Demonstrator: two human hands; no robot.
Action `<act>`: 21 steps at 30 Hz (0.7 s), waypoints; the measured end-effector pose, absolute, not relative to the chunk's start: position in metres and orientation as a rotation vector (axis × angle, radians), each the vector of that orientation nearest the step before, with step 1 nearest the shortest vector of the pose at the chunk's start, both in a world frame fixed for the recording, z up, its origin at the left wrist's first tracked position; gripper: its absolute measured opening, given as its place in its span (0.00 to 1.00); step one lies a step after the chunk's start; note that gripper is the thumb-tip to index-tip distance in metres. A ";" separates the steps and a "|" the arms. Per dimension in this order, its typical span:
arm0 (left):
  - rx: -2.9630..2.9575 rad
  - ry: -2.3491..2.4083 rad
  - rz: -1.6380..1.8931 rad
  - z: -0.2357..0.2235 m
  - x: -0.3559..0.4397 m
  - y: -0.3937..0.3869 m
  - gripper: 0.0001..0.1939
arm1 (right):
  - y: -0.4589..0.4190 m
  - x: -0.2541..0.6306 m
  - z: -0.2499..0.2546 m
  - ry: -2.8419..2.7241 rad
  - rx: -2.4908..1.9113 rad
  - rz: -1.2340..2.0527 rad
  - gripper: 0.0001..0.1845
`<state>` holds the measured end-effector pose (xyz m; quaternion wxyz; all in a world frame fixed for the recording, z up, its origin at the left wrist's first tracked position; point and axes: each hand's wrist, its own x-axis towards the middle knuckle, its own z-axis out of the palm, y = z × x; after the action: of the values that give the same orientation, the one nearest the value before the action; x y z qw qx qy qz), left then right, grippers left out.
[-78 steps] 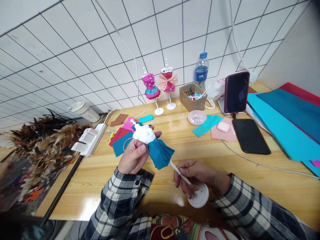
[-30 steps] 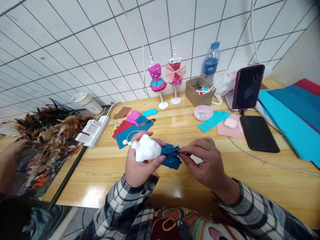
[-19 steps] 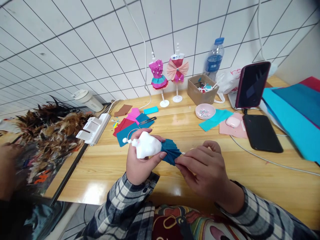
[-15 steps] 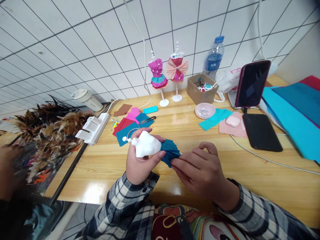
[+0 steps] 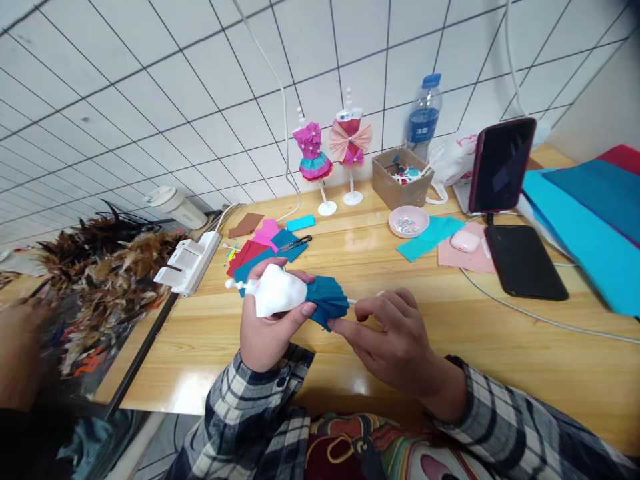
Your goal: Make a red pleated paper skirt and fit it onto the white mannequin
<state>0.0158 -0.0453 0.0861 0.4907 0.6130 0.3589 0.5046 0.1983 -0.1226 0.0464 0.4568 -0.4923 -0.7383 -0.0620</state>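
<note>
My left hand is wrapped round the white torso of a small mannequin, held sideways just above the wooden table. A pleated teal paper skirt sits at the mannequin's waist. My right hand pinches the lower hem of that skirt with fingertips together. A bit of the mannequin's white stand rod pokes out past the skirt, above my right fingers; its base is hidden.
Two dressed mini mannequins stand by the tiled wall, next to a cardboard box and a water bottle. Coloured paper scraps, scissors, a power strip, feathers, a bead dish, phones and teal sheets surround. Another person's hand is at left.
The mannequin has gone from upright to lying sideways in my left hand. My right hand left the stand rod and base and now pinches the skirt hem, shifting slightly left.
</note>
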 end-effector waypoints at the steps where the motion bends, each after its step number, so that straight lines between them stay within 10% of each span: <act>1: 1.482 0.877 1.230 0.086 0.012 -0.044 0.32 | -0.123 0.199 0.046 -1.821 -1.203 -0.138 0.14; 21: 1.296 0.814 0.975 0.089 0.004 -0.032 0.45 | -0.106 0.208 0.012 -1.941 -1.506 0.089 0.15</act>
<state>0.0044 -0.0319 0.0890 0.6157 0.5628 0.3534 0.4234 0.2084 -0.1059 0.0120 0.3349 -0.5771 -0.7441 0.0340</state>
